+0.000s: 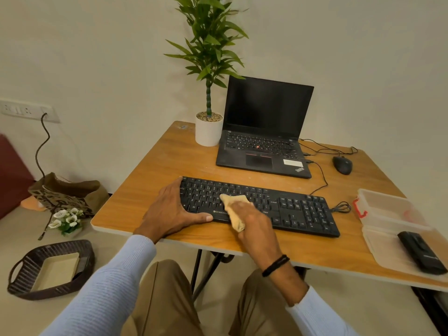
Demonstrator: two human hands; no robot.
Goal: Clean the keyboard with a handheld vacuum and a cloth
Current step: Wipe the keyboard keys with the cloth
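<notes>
Left hand (pixel 169 209): I see it spread flat, bracing the keyboard's (pixel 291 212) left end.
Right hand (pixel 254 221): fingers closed around the tan cloth (pixel 234 207), pressed onto the keys.

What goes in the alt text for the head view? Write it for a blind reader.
A person's right hand wipes a black keyboard with a tan cloth while the left hand steadies its end, on a wooden table holding a laptop.

Behind the open laptop (pixel 264 132), a potted plant (pixel 209 98) stands left, a mouse (pixel 342 165) lies right.
</notes>
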